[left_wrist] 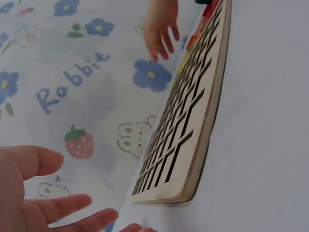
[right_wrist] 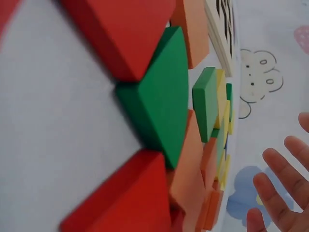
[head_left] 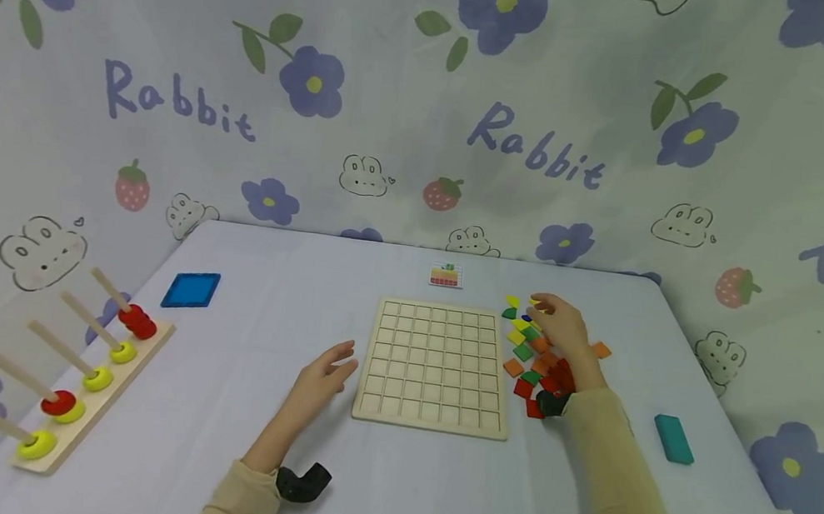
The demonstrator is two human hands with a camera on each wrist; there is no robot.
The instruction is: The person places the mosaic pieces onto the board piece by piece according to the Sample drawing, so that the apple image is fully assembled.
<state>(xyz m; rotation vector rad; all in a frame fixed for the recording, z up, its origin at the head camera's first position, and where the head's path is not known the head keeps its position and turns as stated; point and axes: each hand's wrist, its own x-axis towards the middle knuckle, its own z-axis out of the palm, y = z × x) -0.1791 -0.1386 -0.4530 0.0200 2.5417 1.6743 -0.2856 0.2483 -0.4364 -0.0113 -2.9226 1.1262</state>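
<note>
A square wooden grid board (head_left: 435, 368) lies on the white table, its cells bare. My left hand (head_left: 318, 381) hovers beside the board's left edge, fingers apart and holding nothing. To the board's right lies a scattered pile of small coloured tiles: red squares (head_left: 523, 388), orange ones (head_left: 513, 368), green (head_left: 522, 352) and yellow (head_left: 516, 337). Over the far part of this pile is my right hand (head_left: 561, 327), partly covering it. The right wrist view shows its spread fingers above the tiles, with a green quarter-round tile (right_wrist: 166, 96) close to the camera.
A small picture card (head_left: 446, 275) lies behind the board. At the left stand a wooden peg rack (head_left: 95, 400) with red and yellow rings and a blue tray (head_left: 191, 290). A teal block (head_left: 674, 439) rests near the right edge. Patterned cloth hangs around the table.
</note>
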